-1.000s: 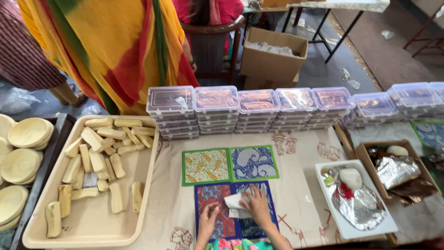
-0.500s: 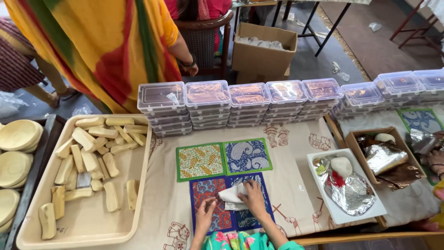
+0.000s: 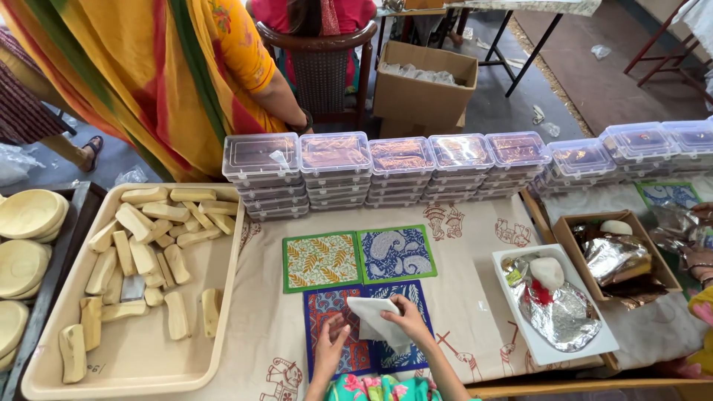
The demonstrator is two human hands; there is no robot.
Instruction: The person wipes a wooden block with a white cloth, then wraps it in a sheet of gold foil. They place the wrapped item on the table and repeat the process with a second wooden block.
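Observation:
My right hand (image 3: pixel 410 321) grips a folded white cloth (image 3: pixel 373 314) and holds it on a blue patterned mat (image 3: pixel 394 355) near the table's front edge. My left hand (image 3: pixel 331 346) lies flat, fingers spread, on the dark red and blue mat (image 3: pixel 332 308) beside it. Just beyond them lie two green-edged mats, one yellow with leaves (image 3: pixel 321 261), one blue with paisley (image 3: pixel 396 254).
A beige tray (image 3: pixel 223 293) of pale wooden pieces sits at left, round wooden dishes (image 3: pixel 28 215) further left. Stacked clear lidded boxes (image 3: pixel 334 171) line the far edge. A white tray (image 3: pixel 587 349) with foil and a brown box (image 3: pixel 564 238) stand at right. A person in an orange garment (image 3: pixel 163 74) stands beyond.
The view has shifted slightly. My right hand has slid the white cloth a little over the mats; my left hand stays pressed on the mat.

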